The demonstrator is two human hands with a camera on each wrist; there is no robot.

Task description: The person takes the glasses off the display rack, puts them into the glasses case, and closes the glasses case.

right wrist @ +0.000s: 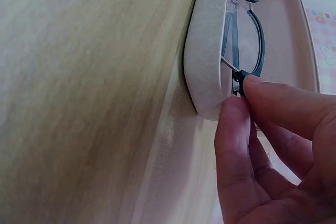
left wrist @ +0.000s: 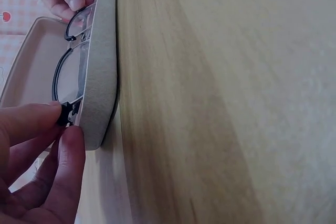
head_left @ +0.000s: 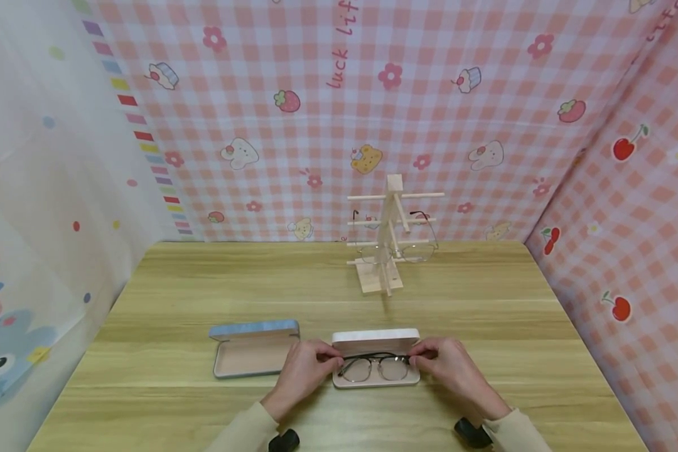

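Black-and-metal framed eyeglasses [head_left: 375,368] sit in the open white glasses case [head_left: 376,385], front rim toward the person. My left hand [head_left: 307,369] pinches the frame's left corner between thumb and fingers; the left wrist view shows the fingertips at the black hinge corner [left wrist: 65,114]. On the opposite side my right hand [head_left: 449,367] pinches the right corner, and its thumb [right wrist: 278,95] lies on the dark frame in the right wrist view. The temples look folded behind the lenses. The case lid [head_left: 375,336] stands raised at the back.
Left of the white case lies an open blue glasses case [head_left: 254,358], with nothing inside. Behind them stands a wooden glasses rack [head_left: 394,183] with pegs, holding a pair of thin-rimmed glasses [head_left: 418,253]. Checked cloth [head_left: 316,138] hangs behind the wooden table [head_left: 175,301].
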